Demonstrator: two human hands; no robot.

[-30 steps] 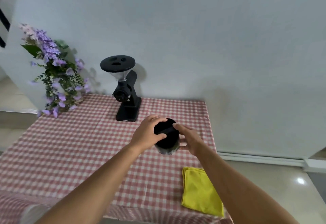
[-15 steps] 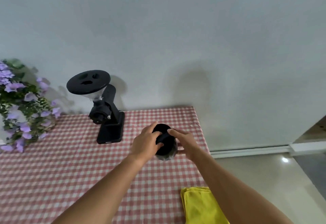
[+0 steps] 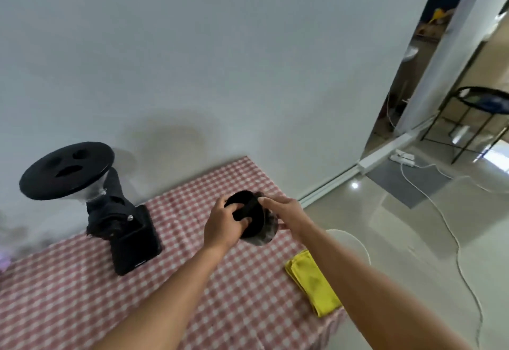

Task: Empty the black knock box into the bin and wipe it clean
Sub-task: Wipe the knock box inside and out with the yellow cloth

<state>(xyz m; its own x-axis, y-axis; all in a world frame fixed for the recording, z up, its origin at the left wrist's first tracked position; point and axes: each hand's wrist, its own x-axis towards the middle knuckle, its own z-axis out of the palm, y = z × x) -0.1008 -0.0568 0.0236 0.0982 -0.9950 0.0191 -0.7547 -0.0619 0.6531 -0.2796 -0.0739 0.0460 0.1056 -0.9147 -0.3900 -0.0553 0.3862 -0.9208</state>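
Note:
The black knock box (image 3: 254, 221), a round cup with a bar across its mouth, is held between both hands above the right part of the checked table (image 3: 82, 294). My left hand (image 3: 224, 225) grips its near rim, with fingers curled over the bar. My right hand (image 3: 286, 213) clasps its far right side. The box tilts slightly toward me. A folded yellow cloth (image 3: 312, 283) lies at the table's right edge, below my right forearm. A pale curved rim (image 3: 355, 242), possibly the bin, shows on the floor just right of the table, mostly hidden by my arm.
A black coffee grinder (image 3: 110, 209) with a wide round lid stands at the back left of the table. A white wall is behind. To the right are a glossy floor, a white cable (image 3: 451, 234) with a power strip, a grey mat and a black metal stand (image 3: 473, 118).
The view has swung to the right: the flowers have left the frame and the doorway and floor have come in. Both hands keep hold of the knock box, now tilted a little.

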